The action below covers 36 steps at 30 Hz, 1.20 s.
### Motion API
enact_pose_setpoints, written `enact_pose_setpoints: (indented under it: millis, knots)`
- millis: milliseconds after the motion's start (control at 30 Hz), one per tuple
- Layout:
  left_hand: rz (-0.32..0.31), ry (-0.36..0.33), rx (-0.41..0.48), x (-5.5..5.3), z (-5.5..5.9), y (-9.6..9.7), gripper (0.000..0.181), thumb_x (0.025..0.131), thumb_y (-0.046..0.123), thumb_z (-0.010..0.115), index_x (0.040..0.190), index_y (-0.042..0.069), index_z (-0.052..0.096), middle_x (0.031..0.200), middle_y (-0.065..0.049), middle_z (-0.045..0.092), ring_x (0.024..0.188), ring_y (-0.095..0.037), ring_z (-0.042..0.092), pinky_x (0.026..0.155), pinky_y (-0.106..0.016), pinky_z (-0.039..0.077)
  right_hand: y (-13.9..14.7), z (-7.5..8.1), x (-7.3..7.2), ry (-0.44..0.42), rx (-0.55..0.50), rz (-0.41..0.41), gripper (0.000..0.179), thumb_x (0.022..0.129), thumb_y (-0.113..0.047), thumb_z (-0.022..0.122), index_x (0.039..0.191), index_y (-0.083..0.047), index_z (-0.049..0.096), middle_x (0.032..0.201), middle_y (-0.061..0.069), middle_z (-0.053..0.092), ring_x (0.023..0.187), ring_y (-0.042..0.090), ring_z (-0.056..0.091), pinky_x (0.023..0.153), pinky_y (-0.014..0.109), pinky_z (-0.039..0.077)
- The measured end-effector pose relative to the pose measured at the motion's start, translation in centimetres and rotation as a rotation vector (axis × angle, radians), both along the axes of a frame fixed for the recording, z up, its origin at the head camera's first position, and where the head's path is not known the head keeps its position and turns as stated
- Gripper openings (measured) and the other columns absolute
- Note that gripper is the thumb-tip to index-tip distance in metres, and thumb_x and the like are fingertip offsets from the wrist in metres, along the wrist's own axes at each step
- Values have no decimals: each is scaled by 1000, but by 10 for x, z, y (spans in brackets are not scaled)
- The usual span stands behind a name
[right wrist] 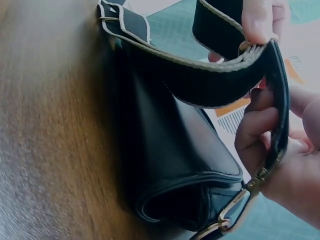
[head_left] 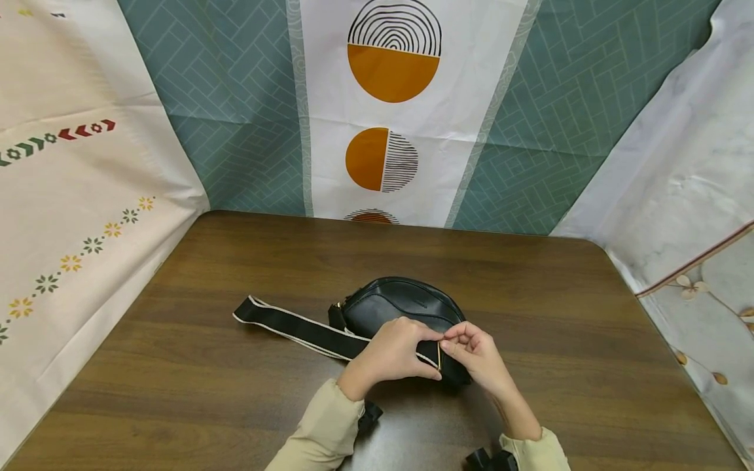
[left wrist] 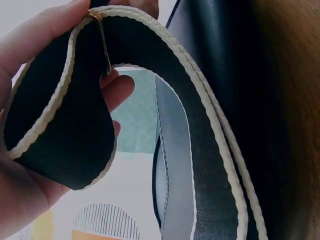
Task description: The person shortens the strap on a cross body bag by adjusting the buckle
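A black leather bag (head_left: 406, 304) lies on the table, its wide black strap (head_left: 300, 330) with cream edging stretched out to the left. My left hand (head_left: 391, 350) grips the strap beside a thin gold slider buckle (head_left: 438, 356); in the left wrist view the strap (left wrist: 60, 135) curls as a loop inside that hand. With thumb and fingertips my right hand (head_left: 480, 360) pinches the strap at the buckle's other side. In the right wrist view its fingers curl around the narrow leather strap end, which runs down to a gold clasp (right wrist: 257, 181) at the bag's side.
A brown wooden table (head_left: 283, 255) carries the bag near its middle. Behind it hangs a teal and white patterned cloth (head_left: 235, 131), with pale printed cloths on the left (head_left: 88, 196) and right (head_left: 677, 196). A black wrist device (head_left: 491, 460) sits near the right sleeve.
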State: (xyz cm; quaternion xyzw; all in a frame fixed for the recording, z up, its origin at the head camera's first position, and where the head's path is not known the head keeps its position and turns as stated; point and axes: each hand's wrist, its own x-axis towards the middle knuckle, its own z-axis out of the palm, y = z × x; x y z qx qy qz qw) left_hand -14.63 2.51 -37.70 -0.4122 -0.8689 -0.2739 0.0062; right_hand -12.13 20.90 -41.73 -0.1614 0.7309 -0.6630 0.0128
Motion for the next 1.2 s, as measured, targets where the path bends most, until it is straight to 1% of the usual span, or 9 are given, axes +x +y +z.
enact_pose_setpoints:
  millis: [133,233,400,500,567,733,933,1100,1200]
  knots:
    - [2,-10,8,-1,-1,-1,50,62,36,80,104,11,68,97,3,65,90,-6,58,75,-20,44,3,0,0,8,7,36,12,85,6,53,92,16,49,79,-1,59,69,10,56,60,21,47]
    - [0,-22,24,-2,-2,-1,51,63,35,79,106,11,67,97,3,65,90,-6,58,75,-20,44,8,1,0,17,13,98,15,84,6,55,95,15,49,85,-1,59,74,11,58,63,22,48]
    - [10,-73,59,-3,-4,-1,63,62,33,80,116,9,58,93,5,65,86,-6,58,75,-22,44,19,1,4,43,20,269,39,76,7,64,109,14,44,105,0,55,88,17,57,70,27,48]
    - [20,-92,72,-4,-5,-1,66,62,33,81,118,9,54,89,7,65,83,-6,58,73,-22,44,22,1,5,80,67,321,51,73,7,68,117,10,42,113,4,51,90,22,55,73,30,47]
    - [22,-97,77,-4,-5,-2,66,62,33,81,117,10,53,89,7,65,82,-6,58,72,-22,44,22,0,6,119,91,318,52,72,8,68,118,8,43,114,8,49,90,25,54,74,31,47]
    - [23,-95,78,-4,-5,-3,65,63,35,80,116,9,53,89,7,65,81,-6,58,71,-21,43,18,-1,7,215,98,251,50,70,11,68,116,11,46,112,17,51,94,19,54,79,24,45]
    - [34,-80,60,-3,-3,-2,63,62,35,80,113,8,55,90,6,66,82,-7,59,71,-21,44,14,0,10,223,154,161,51,67,9,72,114,9,50,102,16,57,89,13,56,75,22,46]
    - [30,-84,19,-1,-3,0,66,61,37,80,114,9,54,90,6,66,79,-6,59,68,-19,44,9,1,12,259,227,130,47,68,5,73,111,6,53,100,16,58,84,21,57,69,30,49]
    - [40,-72,3,-1,-3,0,68,59,39,81,115,9,55,90,5,66,79,-6,59,68,-20,45,6,3,13,285,264,111,44,68,3,74,108,6,55,101,16,59,85,21,57,68,32,49]
